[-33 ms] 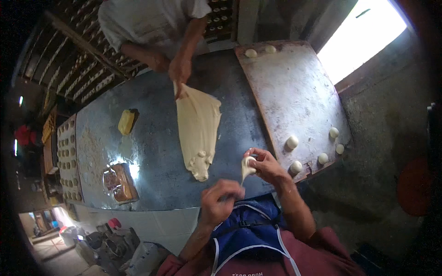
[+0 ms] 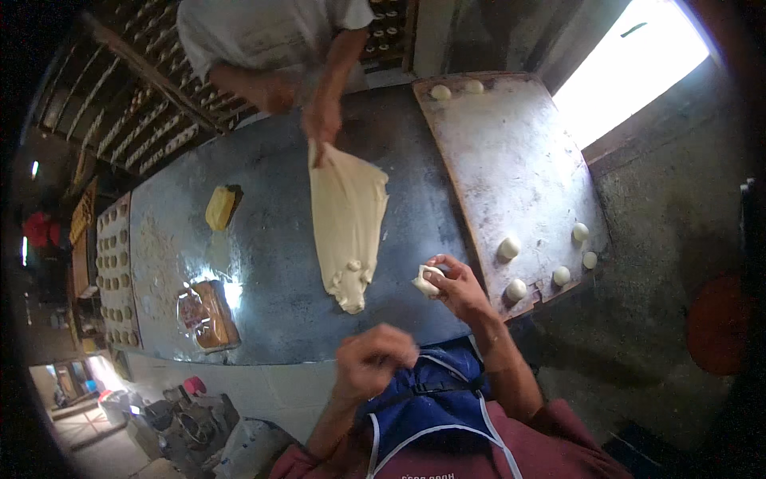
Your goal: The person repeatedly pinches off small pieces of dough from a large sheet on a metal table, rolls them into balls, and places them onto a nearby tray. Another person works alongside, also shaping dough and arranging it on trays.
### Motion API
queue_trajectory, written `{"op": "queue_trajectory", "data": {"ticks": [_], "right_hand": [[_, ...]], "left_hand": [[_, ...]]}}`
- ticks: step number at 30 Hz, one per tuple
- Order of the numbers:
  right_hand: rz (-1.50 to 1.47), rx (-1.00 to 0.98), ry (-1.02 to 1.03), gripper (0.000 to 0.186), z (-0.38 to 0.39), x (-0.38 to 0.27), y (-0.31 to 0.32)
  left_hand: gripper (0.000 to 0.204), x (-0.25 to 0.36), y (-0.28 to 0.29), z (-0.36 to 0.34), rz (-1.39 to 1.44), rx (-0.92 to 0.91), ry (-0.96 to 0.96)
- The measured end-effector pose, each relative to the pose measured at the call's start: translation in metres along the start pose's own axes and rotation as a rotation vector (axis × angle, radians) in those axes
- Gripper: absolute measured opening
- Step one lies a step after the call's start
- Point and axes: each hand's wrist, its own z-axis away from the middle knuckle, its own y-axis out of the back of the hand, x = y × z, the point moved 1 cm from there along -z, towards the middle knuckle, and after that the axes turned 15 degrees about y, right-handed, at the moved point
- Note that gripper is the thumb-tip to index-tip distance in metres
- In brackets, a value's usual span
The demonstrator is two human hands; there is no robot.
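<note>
My right hand (image 2: pixel 456 289) is closed around a small lump of white dough (image 2: pixel 428 280) above the near edge of the dark table (image 2: pixel 271 207). To its left my left hand (image 2: pixel 375 359) is curled and somewhat blurred, apart from the lump. Whatever its fingers may hold is hidden. A long stretched sheet of pale dough (image 2: pixel 349 207) lies ahead of my hands, its near end lumpy. Across the table, a co-worker's hand (image 2: pixel 322 126) grips the far end of that sheet; their other hand is blurred.
On the right, a floury board (image 2: pixel 515 160) carries several dough balls (image 2: pixel 509 248). A yellow block (image 2: pixel 220 209) and a brown packet in clear plastic (image 2: pixel 209 315) lie left. A tray of small pieces (image 2: pixel 117 271) stands at the far left, with racks (image 2: pixel 144 120) behind.
The dough strand that hung from my right hand toward my left hand is gone; the lump is now compact. My left hand has shifted slightly left, away from it.
</note>
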Motion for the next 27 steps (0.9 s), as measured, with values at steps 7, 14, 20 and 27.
{"op": "queue_trajectory", "data": {"ticks": [7, 14, 20, 27], "right_hand": [[1.754, -0.377, 0.727, 0.046, 0.013, 0.047, -0.018], [1.683, -0.622, 0.492, 0.063, 0.034, 0.099, -0.026], [1.858, -0.059, 0.799, 0.048, -0.04, 0.077, -0.029], [1.609, -0.136, 0.495, 0.036, 0.011, 0.085, 0.043]], "left_hand": [[0.015, -0.089, 0.107, -0.072, -0.871, 0.384, -0.072], [0.026, -0.155, 0.132, -0.093, -0.844, 0.457, -0.255], [0.025, -0.148, 0.121, -0.095, -0.908, 0.503, -0.319], [0.041, -0.154, 0.131, -0.101, -0.72, 0.593, -0.242]]}}
